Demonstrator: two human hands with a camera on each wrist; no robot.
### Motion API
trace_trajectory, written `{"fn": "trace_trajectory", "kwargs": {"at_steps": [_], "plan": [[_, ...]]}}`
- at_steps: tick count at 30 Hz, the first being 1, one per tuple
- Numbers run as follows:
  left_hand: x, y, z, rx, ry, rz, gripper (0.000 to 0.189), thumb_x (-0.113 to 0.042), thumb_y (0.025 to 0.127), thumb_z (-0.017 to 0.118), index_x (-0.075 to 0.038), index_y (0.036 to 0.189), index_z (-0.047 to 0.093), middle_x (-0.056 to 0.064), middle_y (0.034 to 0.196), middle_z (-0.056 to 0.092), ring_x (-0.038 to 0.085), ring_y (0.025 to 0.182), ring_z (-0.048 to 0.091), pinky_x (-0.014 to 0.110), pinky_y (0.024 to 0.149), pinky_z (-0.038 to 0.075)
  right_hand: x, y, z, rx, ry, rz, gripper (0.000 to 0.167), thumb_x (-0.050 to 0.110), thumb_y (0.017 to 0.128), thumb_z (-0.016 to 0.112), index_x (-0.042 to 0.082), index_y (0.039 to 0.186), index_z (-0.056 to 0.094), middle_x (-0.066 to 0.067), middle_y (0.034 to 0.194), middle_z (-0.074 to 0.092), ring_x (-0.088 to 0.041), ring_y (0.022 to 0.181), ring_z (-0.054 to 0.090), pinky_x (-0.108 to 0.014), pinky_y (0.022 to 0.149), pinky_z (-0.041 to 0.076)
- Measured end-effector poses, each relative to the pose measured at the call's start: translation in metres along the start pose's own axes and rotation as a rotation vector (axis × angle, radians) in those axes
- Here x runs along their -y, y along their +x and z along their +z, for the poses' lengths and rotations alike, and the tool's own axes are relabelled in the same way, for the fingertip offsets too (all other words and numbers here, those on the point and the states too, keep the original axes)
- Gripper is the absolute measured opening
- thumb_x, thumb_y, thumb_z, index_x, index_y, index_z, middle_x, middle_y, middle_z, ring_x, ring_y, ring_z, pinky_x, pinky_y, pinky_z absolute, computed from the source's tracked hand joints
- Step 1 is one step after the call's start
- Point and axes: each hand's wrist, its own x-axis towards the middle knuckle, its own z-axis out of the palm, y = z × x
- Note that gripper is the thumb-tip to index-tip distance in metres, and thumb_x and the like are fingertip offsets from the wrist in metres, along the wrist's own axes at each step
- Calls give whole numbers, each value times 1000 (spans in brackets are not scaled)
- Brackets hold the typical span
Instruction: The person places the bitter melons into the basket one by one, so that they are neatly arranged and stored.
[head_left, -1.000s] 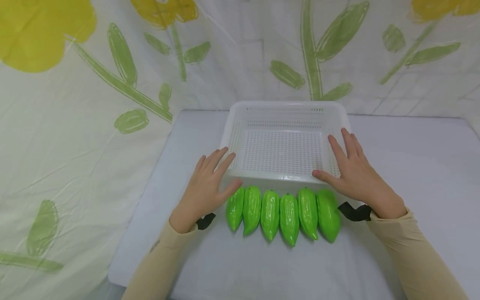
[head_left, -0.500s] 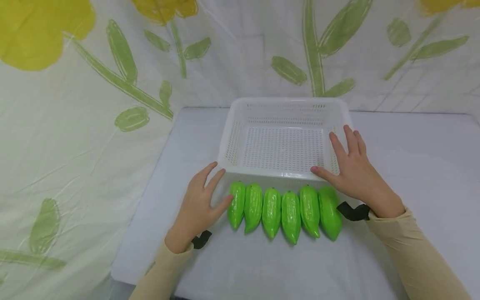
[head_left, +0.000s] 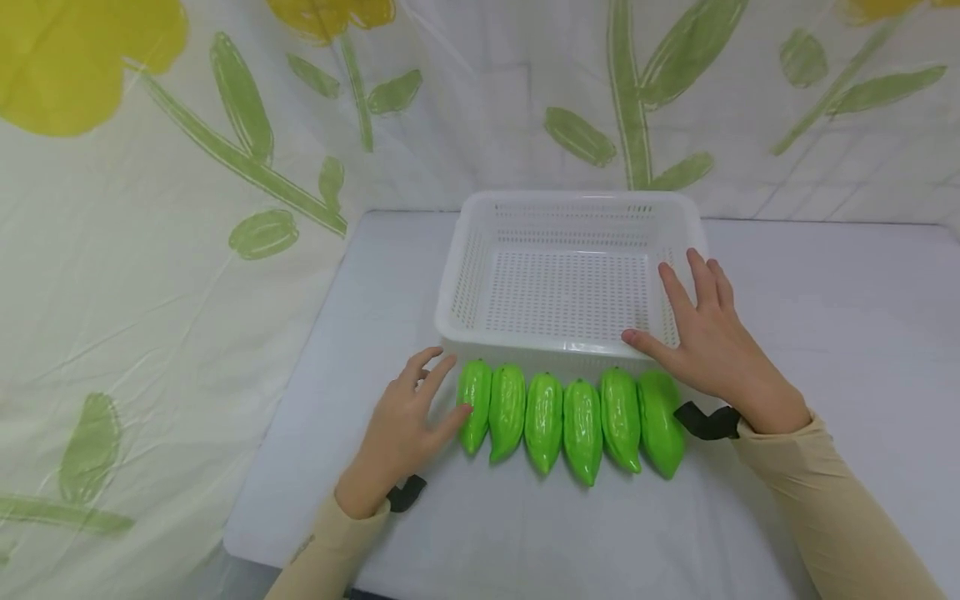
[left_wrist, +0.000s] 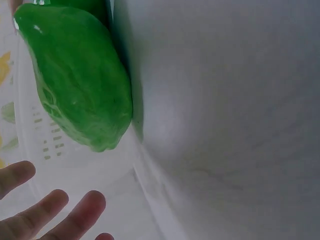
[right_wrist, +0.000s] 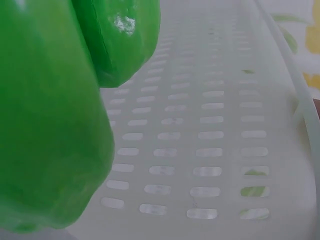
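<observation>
Several glossy green, pepper-like vegetables with pointed tips lie side by side in a row. My left hand [head_left: 397, 429] is at the left end of that row, fingers parted and slightly bent. Its thumb tip overlaps the leftmost green vegetable [head_left: 475, 400] in the head view; whether they touch I cannot tell. In the left wrist view the fingertips [left_wrist: 82, 212] are apart from a green vegetable [left_wrist: 82, 75]. A white perforated basket [head_left: 517, 340] stands behind the row. Over its right front corner spreads my right hand [head_left: 708, 350], holding nothing; contact with the rim is unclear.
Everything stands on a table with a pale cover [head_left: 510, 533]. Behind it and to the left hangs a white curtain [head_left: 480, 125] printed with yellow flowers and green leaves. Close to the right wrist camera are a green vegetable [right_wrist: 45, 125] and the slotted basket wall [right_wrist: 200, 150].
My left hand has drawn back from the basket's left front corner towards the leftmost green vegetable, its fingers bending a little. My right hand has stayed almost where it was. The head view has tilted slightly.
</observation>
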Motion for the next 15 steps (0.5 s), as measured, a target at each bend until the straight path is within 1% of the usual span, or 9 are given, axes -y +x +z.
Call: {"fn": "trace_trajectory", "kwargs": {"at_steps": [4, 8, 11, 15], "plan": [[-3, 1, 4, 62, -2, -13, 68, -61, 104, 48, -8, 145, 58, 18, 145, 56, 30, 95, 71, 45, 70, 58, -1, 0, 0, -8, -6, -3, 108, 60, 94, 68, -1, 165, 15, -26, 172, -12, -54, 156, -10, -79, 114, 19], [-6, 4, 6, 139, -25, -34, 62, -51, 101, 61, -8, 146, 57, 17, 147, 55, 27, 92, 71, 42, 68, 58, -1, 0, 0, -10, -12, -11, 108, 60, 94, 68, -1, 165, 15, -26, 172, -11, -54, 156, -8, -79, 114, 21], [-6, 5, 9, 197, -41, -56, 62, -43, 98, 68, -8, 148, 55, 16, 149, 53, 23, 88, 70, 38, 68, 58, -1, 0, 0, -8, -16, -14, 107, 60, 95, 67, -2, 165, 15, -26, 172, -11, -54, 156, -8, -79, 113, 22], [-6, 7, 11, 273, -66, -92, 62, -39, 99, 68, -9, 151, 52, 16, 153, 49, 18, 80, 66, 30, 64, 55, 0, -1, 1, -3, -15, -10, 107, 60, 95, 66, -2, 165, 15, -26, 172, -10, -53, 156, -8, -79, 113, 24]]}}
